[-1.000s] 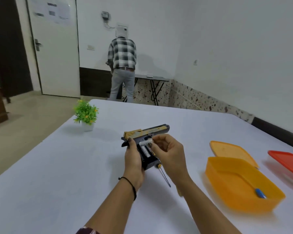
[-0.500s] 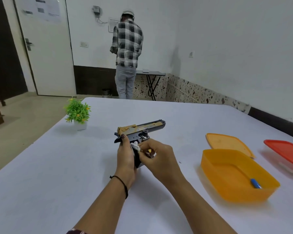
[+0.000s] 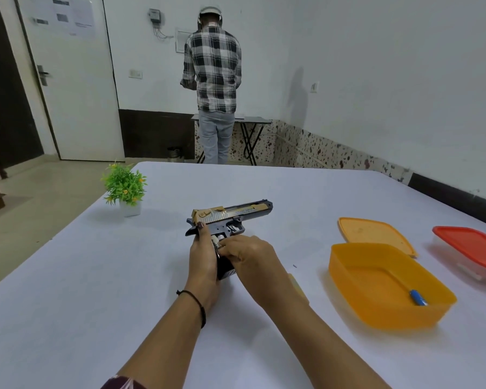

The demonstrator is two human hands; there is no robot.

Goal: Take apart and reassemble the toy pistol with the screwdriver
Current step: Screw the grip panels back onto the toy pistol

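White cloth covers the bench (image 3: 68, 304), and two bare forearms reach out over it from the near edge, the left one with a thin black band (image 3: 200, 304) at the wrist. Both hands meet on the toy pistol (image 3: 230, 217), held above the middle of the bench with its gold-topped slide level and its muzzle pointing right. The left hand (image 3: 204, 259) wraps the grip from behind, thumb up against the rear of the frame. The right hand (image 3: 253, 258) curls its fingers onto the grip from the other side, fingertips at some small white parts showing there (whether the palm hides anything else, I cannot tell). A pale yellowish piece (image 3: 295, 282) lies just beyond the right wrist.

To the right sits an open orange box (image 3: 376, 313) with a small blue item (image 3: 417, 297) in its near corner, its orange lid (image 3: 373, 234) lying flat behind it. A red-lidded container (image 3: 472, 248) sits further right. Near the far left corner stands a little potted plant (image 3: 125, 186).

Beyond the bench, a person in a checked shirt (image 3: 212, 71) stands facing the wall at a folding table (image 3: 253, 120), with a white door (image 3: 73, 80) to the left.
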